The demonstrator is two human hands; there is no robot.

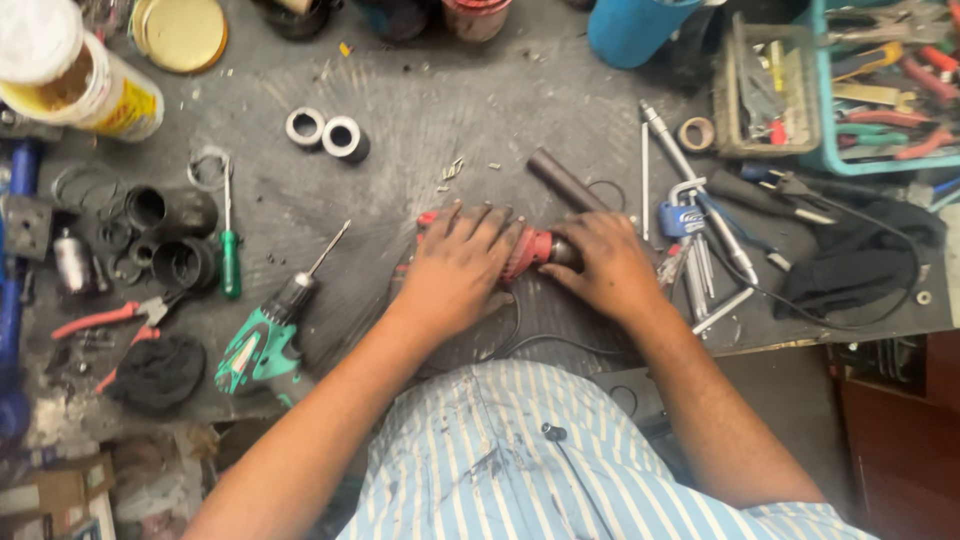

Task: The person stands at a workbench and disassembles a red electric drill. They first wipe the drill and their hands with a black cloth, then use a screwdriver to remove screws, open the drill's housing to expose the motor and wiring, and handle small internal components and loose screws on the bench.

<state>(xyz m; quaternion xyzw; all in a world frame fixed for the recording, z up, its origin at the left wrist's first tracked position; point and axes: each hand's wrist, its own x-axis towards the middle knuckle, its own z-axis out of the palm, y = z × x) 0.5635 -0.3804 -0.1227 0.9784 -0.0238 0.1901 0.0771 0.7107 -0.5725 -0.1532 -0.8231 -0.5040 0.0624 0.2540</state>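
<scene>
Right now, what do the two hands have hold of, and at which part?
Both are on the red power tool lying on the bench. The left hand lies flat over its body; the right hand wraps the metal front end. The covered parts cannot be seen.

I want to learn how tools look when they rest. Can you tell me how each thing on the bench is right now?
red power tool: lying flat, under both hands
left hand: pressed flat on the tool
right hand: wrapped over the tool's end
green drill: lying on its side, bit fitted
green screwdriver: lying flat
red pliers: handles spread
yellow-labelled jar: tipped over
</scene>
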